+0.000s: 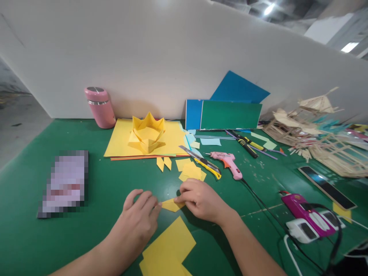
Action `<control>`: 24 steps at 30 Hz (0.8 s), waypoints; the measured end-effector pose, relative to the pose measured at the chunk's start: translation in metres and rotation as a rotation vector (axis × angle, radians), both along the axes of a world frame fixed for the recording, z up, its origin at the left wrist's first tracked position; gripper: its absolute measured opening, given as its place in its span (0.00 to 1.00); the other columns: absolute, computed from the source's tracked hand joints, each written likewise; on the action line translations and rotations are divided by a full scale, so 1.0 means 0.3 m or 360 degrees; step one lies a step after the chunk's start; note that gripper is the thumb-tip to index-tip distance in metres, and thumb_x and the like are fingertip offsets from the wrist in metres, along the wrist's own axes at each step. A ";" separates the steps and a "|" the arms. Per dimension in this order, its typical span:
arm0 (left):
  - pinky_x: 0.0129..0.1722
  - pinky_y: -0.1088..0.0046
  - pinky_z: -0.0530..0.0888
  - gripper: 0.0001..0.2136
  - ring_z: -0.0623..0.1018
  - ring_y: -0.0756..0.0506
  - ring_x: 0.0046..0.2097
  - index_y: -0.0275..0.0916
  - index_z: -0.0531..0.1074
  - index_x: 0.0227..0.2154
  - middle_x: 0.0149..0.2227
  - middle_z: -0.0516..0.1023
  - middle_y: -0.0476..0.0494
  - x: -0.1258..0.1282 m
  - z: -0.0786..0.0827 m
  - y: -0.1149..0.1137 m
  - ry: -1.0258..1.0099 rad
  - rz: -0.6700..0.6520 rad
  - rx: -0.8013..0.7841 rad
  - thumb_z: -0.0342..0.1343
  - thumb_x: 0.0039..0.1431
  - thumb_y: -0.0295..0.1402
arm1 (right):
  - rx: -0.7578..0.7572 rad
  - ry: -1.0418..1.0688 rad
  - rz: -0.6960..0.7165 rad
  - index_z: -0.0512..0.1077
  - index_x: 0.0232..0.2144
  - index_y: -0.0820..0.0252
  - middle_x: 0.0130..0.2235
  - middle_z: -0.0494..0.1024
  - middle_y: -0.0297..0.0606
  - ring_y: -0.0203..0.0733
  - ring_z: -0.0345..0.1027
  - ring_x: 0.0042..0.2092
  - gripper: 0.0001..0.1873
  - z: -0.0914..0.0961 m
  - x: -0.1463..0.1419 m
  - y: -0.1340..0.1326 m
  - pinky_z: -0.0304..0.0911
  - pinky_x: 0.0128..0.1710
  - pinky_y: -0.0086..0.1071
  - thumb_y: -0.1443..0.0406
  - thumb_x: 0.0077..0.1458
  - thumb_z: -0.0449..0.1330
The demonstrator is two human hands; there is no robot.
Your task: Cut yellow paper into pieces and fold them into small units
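Observation:
A small folded piece of yellow paper [171,205] lies between my two hands on the green table. My left hand [140,212] is closed, its thumb and fingertips pinching the paper's left end. At the right end, the fingers of my right hand [198,199] are curled and press on the paper. Nearest to me lie several flat yellow paper sheets [169,245], partly under my left wrist. Beyond my right hand are small yellow squares [191,170], and to their left two folded yellow diamond shapes [163,164]. A folded yellow paper crown shape [147,134] stands behind.
Coloured paper sheets [117,142] lie under the crown shape, beside a pink flask [100,107]. A yellow utility knife [207,166] and a pink glue gun [228,163] lie right of centre. A power strip [307,214], phone [327,186] and stick models [324,142] are at right.

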State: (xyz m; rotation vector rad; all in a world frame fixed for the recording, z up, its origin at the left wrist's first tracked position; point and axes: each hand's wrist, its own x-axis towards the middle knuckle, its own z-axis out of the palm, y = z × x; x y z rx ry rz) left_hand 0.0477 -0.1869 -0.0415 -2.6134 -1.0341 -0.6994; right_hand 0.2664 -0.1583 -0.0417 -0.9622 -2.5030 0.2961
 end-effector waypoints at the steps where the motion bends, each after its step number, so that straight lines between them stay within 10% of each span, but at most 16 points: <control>1: 0.46 0.61 0.62 0.17 0.72 0.43 0.36 0.36 0.75 0.29 0.28 0.76 0.44 0.001 0.002 0.000 -0.0007 0.0001 0.0003 0.42 0.56 0.17 | -0.0001 0.0005 -0.0004 0.78 0.30 0.60 0.28 0.72 0.37 0.38 0.63 0.32 0.14 0.000 0.000 0.001 0.59 0.30 0.31 0.77 0.53 0.54; 15: 0.46 0.61 0.62 0.16 0.72 0.43 0.35 0.36 0.75 0.30 0.28 0.76 0.45 0.001 0.015 -0.006 0.0017 0.0030 -0.0060 0.41 0.59 0.18 | 0.0162 0.0284 -0.0051 0.71 0.24 0.61 0.26 0.71 0.39 0.40 0.62 0.31 0.13 0.013 -0.002 -0.002 0.59 0.30 0.32 0.77 0.49 0.49; 24: 0.46 0.62 0.59 0.20 0.70 0.46 0.31 0.40 0.70 0.22 0.23 0.71 0.51 -0.026 0.009 0.046 0.0092 -0.0067 -0.0163 0.40 0.69 0.29 | -0.0229 0.0087 0.0180 0.74 0.29 0.60 0.33 0.74 0.36 0.36 0.67 0.35 0.05 0.018 -0.045 -0.015 0.60 0.34 0.28 0.64 0.53 0.65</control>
